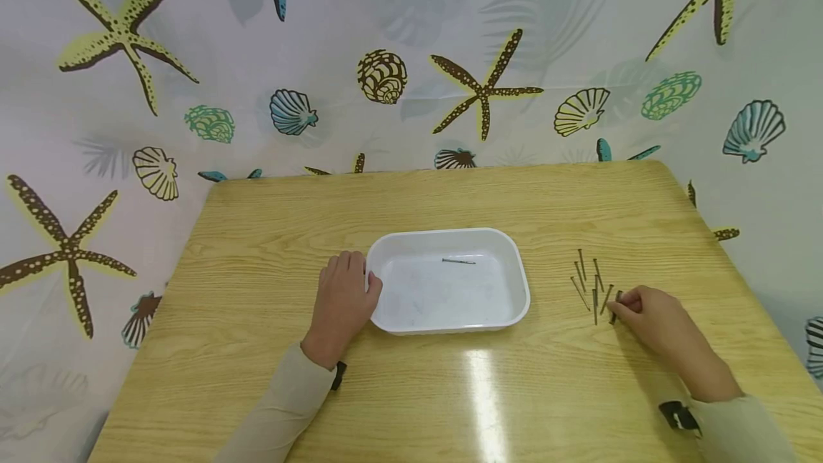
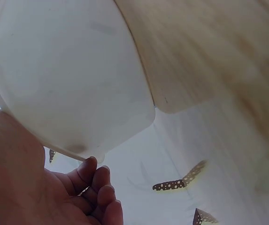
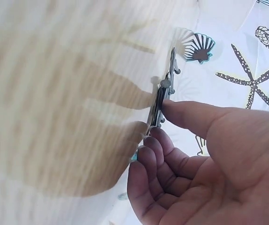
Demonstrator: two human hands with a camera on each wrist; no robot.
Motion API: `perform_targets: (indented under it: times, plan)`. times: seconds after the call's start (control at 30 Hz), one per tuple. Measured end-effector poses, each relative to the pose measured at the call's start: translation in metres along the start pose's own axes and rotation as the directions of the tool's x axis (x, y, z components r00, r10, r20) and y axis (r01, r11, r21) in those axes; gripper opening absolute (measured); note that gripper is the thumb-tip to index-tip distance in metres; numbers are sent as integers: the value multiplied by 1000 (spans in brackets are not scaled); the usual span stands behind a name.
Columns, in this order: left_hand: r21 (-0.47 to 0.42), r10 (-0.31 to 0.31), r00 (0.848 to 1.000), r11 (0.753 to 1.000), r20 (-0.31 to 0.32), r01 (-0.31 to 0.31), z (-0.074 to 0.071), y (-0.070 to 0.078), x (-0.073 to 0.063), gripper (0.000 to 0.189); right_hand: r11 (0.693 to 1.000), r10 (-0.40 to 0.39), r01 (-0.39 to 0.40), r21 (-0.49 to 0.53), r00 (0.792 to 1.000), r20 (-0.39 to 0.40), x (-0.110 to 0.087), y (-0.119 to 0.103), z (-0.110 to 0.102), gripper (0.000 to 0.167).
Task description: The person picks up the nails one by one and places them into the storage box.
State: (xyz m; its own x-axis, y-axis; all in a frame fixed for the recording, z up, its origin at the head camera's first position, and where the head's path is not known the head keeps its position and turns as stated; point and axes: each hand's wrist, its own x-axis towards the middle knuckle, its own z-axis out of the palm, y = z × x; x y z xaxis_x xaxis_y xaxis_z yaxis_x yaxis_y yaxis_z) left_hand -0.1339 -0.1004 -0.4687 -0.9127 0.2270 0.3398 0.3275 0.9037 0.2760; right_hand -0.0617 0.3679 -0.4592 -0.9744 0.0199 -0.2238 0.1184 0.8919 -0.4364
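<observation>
A white plastic tray point(image 1: 444, 326) sits on the table, one nail point(image 1: 459, 261) lying inside it toward the far side. My left hand point(image 1: 341, 302) grips the tray's left end, with the thumb over the rim and the other fingers along the outside. In the left wrist view the fingertips are right at the tray's edge point(image 2: 35, 139). To the right of the tray lies a loose group of several dark nails point(image 1: 595, 309). At the right side of this group, my right hand point(image 1: 665, 324) pinches a nail point(image 3: 161, 93) between thumb and fingers, close over the tabletop.
The wood-grain table point(image 1: 289, 227) ends at the back against a white cloth point(image 1: 411, 20) printed with starfish and shells. A dark band point(image 1: 678, 416) is worn on the right wrist. Light glares off the tabletop in front of the tray.
</observation>
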Motion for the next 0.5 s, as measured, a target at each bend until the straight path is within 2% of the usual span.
perform_targets:
  times: [0.17,0.5]
  plan:
    - [-2,1,1000,1000,-5,-1,0,0,0,13,1000,14,-14,-4,1000,1,2,-1,1,44]
    - [-6,8,1000,1000,-19,-8,-2,1,0,13,1000,29,-29,10,999,26,5,-6,3,32]
